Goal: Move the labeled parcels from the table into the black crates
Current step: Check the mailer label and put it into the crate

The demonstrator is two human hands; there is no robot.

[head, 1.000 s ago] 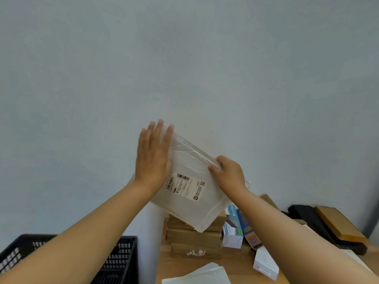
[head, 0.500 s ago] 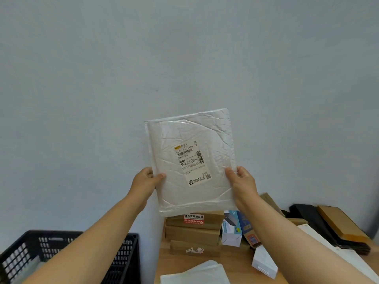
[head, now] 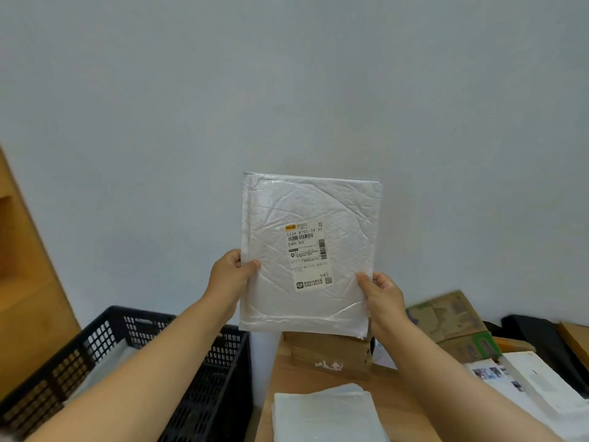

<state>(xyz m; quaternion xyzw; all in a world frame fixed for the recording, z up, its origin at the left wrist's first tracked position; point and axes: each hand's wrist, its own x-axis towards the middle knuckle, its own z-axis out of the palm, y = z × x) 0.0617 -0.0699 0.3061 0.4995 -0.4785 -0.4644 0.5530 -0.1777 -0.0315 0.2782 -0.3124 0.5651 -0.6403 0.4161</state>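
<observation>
Above the table (head: 318,374), the mailer (head: 310,253) now stands upright, label facing the camera, pinched at its lower edges by left hand (head: 231,277) and right hand (head: 384,296), likely ready for the crate (head: 178,342).

Your single head camera looks forward and slightly down at the wall (head: 287,74), close above the table (head: 318,378) edge.

Wood table (head: 318,378) w/ parcels (head: 328,350), boxes (head: 446,317)
</observation>
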